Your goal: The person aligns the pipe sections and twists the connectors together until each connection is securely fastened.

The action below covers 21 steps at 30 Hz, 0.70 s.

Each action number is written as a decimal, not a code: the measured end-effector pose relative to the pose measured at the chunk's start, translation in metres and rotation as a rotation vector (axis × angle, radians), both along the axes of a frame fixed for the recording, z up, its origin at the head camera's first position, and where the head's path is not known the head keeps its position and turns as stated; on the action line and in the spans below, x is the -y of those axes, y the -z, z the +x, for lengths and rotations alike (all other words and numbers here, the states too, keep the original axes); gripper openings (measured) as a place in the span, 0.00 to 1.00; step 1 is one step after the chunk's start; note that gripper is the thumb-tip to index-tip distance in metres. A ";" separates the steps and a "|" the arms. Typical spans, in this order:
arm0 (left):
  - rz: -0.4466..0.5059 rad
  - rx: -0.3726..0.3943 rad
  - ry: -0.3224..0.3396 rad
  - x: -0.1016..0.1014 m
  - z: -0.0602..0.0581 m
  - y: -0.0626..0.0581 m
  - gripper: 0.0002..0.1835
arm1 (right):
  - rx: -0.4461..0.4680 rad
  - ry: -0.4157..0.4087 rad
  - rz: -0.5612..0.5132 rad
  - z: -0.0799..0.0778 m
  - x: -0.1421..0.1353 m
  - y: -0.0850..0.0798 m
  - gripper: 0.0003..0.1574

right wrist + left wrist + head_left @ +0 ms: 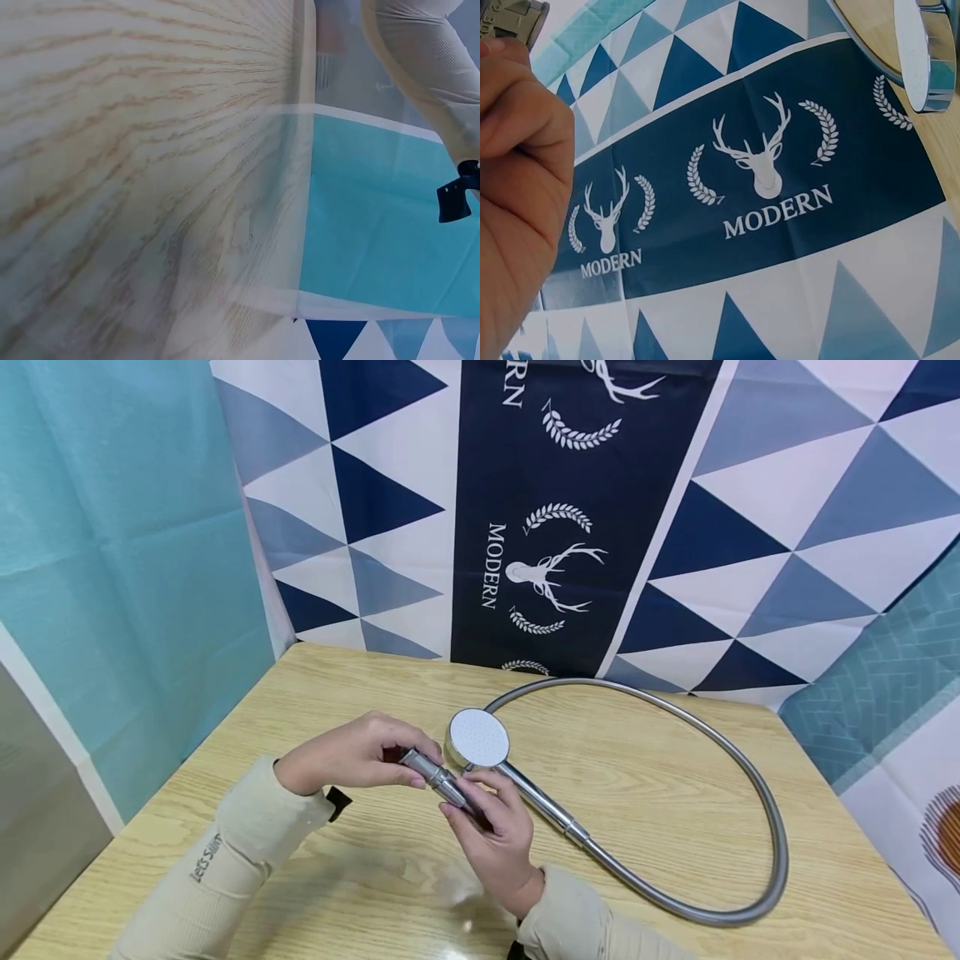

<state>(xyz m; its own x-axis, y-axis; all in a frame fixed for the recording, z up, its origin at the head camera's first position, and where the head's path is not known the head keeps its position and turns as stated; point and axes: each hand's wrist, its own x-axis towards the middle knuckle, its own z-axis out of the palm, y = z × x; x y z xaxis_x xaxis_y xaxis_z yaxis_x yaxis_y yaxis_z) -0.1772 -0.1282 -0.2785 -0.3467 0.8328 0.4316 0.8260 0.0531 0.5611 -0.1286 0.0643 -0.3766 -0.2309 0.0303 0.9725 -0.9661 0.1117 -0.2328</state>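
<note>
In the head view a slim metal cylindrical fitting (437,775) with stepped, ringed sections is held at a slant above the table. My left hand (358,752) grips its upper-left end between thumb and fingers. At the lower-right end, my right hand (501,843) pinches it with fingertips and thumb, and a darker part there is mostly hidden. In the left wrist view my left hand (521,157) appears at the left edge, with a marked metal rim (514,19) above the fingers. Just behind the right hand lies a chrome hand shower (480,739), its white face up. The right wrist view shows neither hand.
From the shower's handle a grey metal hose (772,827) loops across the right of the wooden table (360,877). Patterned cloth with deer prints (536,572) hangs along the back edge. Teal sheeting (135,568) borders the left side.
</note>
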 end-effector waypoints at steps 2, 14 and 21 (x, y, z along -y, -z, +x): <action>0.007 -0.002 0.010 -0.001 0.000 0.000 0.08 | -0.022 -0.013 -0.018 -0.001 0.001 0.001 0.14; 0.029 0.008 0.039 0.001 -0.001 0.004 0.10 | 0.023 -0.154 -0.032 0.002 0.003 0.001 0.16; 0.014 0.030 0.019 0.003 -0.004 0.005 0.09 | 0.066 -0.149 0.003 0.001 0.001 -0.001 0.17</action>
